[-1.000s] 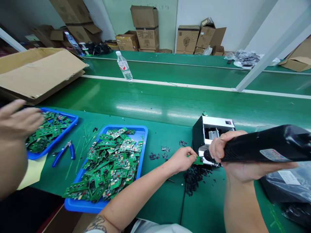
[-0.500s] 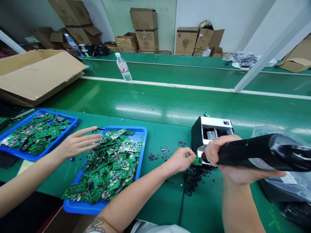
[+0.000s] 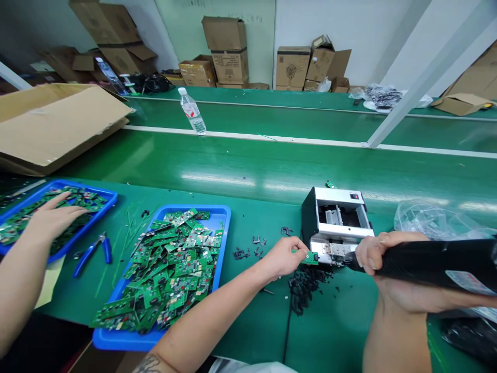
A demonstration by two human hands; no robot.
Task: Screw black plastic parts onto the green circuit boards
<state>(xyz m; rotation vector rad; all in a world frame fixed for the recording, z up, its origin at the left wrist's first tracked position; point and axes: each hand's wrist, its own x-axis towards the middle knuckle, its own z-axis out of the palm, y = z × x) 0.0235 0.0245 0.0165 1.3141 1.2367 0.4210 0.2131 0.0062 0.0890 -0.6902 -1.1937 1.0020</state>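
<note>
Left hand (image 3: 281,257) pinching a green circuit board (image 3: 310,258) between nearly closed fingertips, just beside a metal bench machine (image 3: 337,225); right hand (image 3: 390,269) curling its fingers firmly around a black handheld tool (image 3: 438,264); a co-worker's hand (image 3: 50,220) lying spread across boards in a blue tray (image 3: 83,185).

Nothing legible; white label (image 3: 464,282) on black power tool (image 3: 423,264) too blurred

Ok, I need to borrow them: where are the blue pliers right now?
In the head view, the blue pliers lie on the green bench, left of the fuller blue tray and just below the other blue tray.
</note>
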